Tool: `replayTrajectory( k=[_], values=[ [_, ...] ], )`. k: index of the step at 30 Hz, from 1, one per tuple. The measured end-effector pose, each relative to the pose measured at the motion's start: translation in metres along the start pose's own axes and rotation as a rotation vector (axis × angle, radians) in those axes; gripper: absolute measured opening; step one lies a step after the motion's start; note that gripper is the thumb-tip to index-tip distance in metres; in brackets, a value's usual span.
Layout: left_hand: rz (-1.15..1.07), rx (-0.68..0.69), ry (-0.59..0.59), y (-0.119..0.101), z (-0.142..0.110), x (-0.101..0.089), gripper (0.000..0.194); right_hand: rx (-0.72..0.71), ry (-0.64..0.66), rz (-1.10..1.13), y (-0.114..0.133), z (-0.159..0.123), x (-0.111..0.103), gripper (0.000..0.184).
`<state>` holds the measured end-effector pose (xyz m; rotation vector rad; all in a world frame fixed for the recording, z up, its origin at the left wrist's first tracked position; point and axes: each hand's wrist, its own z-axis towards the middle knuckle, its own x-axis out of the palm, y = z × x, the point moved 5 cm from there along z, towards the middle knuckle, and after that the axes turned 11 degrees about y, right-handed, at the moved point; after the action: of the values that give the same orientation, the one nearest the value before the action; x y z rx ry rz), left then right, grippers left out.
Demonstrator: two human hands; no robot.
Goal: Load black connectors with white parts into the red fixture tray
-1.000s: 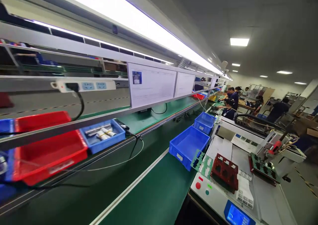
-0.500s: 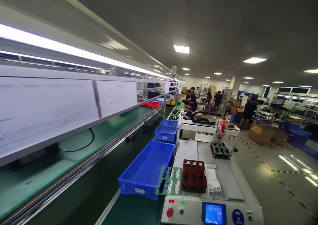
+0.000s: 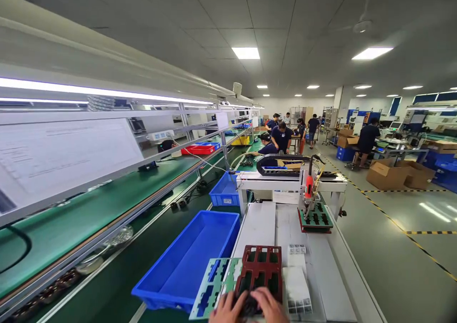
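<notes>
My left hand (image 3: 228, 308) and my right hand (image 3: 267, 305) are at the bottom of the view, over the near end of a dark red fixture (image 3: 262, 266) with rectangular openings. Between them is a cluster of small black parts (image 3: 250, 306), with the fingers of both hands bent around it. Their exact kind is too blurred to make out. A green plate with cut-outs (image 3: 216, 282) lies left of the fixture, partly over a blue bin. To the right sit a strip of white material and small blocks (image 3: 296, 285).
A large blue bin (image 3: 185, 251) and a smaller blue bin (image 3: 224, 190) stand left of the machine bed (image 3: 255, 223). A gantry with a red-bodied tool (image 3: 309, 187) stands above a second fixture (image 3: 316, 217) carrying a green plate. Several people work farther back. Cardboard boxes (image 3: 387, 174) stand right.
Both hands have come into view at the bottom, with black parts between them. The camera has shifted, so the fixture and blue bins sit lower and farther left, and the control panel has left view.
</notes>
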<state>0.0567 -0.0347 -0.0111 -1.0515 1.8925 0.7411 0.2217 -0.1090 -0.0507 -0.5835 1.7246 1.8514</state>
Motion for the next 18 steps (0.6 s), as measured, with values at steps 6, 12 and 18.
replayTrajectory(
  k=[6, 12, 18],
  values=[
    [-0.096, 0.19, -0.137, -0.056, 0.066, -0.073, 0.071, 0.004, 0.011, 0.046, -0.042, 0.07, -0.051, 0.054],
    [-0.112, 0.279, -0.037, -0.049, 0.087, -0.088, 0.092, 0.05, -0.014, 0.011, -0.08, 0.101, -0.073, 0.049],
    [-0.311, 0.372, 0.049, -0.017, 0.081, -0.091, 0.124, 0.088, 0.01, -0.079, -0.085, 0.11, -0.077, 0.042]
  ],
)
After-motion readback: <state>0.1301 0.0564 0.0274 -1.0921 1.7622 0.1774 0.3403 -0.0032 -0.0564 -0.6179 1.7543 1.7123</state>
